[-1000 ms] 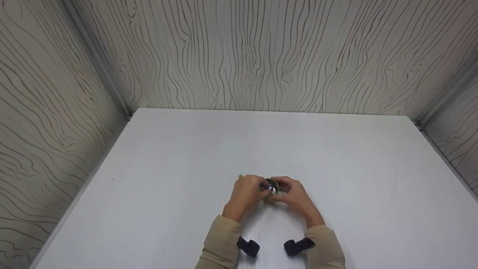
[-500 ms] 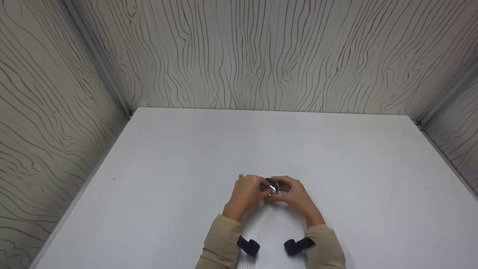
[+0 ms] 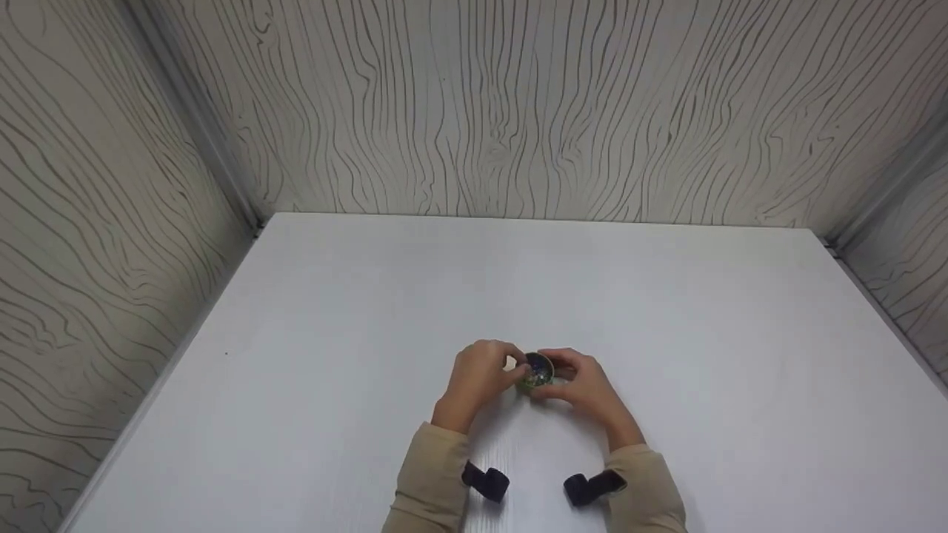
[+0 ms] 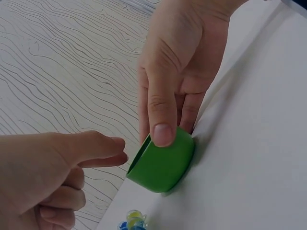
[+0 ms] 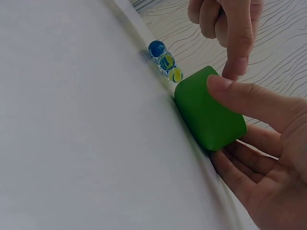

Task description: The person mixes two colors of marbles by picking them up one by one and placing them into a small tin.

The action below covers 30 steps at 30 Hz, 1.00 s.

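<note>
A small green cup (image 4: 165, 165) stands on the white tabletop, its mouth tipped toward the left hand in the left wrist view. My right hand (image 3: 585, 385) grips it, thumb (image 5: 249, 98) on one side and fingers beneath and behind. Inside the cup, the head view shows shiny blue and clear bits. My left hand (image 3: 481, 374) is at the rim, index finger and thumb extended with tips close together, other fingers folded; nothing shows between the tips. Several glass marbles (image 5: 166, 61), blue and yellow, lie clustered beside the cup.
The white tabletop (image 3: 370, 296) reaches to a back wall (image 3: 489, 111) with wood-grain lines; similar panels (image 3: 89, 259) rise at the sides. Each beige sleeve carries a black wrist mount (image 3: 487, 481) near the front.
My left hand has drawn back a little to the left from over the cup, uncovering more of its inside. A green spot beyond that hand is now hidden. The right hand stays put.
</note>
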Motion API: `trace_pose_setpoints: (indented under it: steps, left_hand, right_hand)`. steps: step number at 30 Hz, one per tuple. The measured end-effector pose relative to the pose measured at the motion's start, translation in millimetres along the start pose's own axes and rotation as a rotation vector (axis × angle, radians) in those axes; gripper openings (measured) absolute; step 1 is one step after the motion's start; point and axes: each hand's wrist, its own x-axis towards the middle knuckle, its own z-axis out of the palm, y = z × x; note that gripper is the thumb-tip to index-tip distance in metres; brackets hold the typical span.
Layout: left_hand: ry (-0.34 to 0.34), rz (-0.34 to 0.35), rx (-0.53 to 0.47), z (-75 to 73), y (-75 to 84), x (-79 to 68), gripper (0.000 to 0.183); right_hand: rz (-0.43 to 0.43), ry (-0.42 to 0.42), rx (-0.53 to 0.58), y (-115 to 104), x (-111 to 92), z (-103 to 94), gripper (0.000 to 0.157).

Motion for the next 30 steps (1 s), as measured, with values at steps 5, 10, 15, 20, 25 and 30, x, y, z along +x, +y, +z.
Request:
trace_pose_setpoints:
  steps: [5,10,15,20,25,30]
  left_hand:
    - [0.014,-0.005,-0.007,-3.2,-2.2,-0.1,0.015]
    - [0.014,-0.015,-0.006,-5.4,-2.1,0.1,0.017]
    - [0.027,-0.004,-0.003,-7.7,-2.0,-0.2,0.016]
    - [0.029,-0.012,-0.022,-9.3,-4.7,-0.7,0.016]
    - [0.005,-0.033,-0.047,-12.1,-8.4,-1.7,0.016]
    - [-0.036,-0.081,-0.098,-15.6,-11.1,-1.1,0.018]
  right_hand:
    - [0.005,0.007,-0.009,2,1,0.5,0.063]
    - [0.016,0.008,-0.002,0,0,0.3,0.063]
    - [0.034,0.006,0.002,0,0,0.3,0.063]
    - [0.078,0.008,0.011,0,0,0.9,0.065]
    - [0.092,0.013,0.022,0,1,1.1,0.065]
    - [0.096,0.015,0.025,0,1,1.2,0.065]
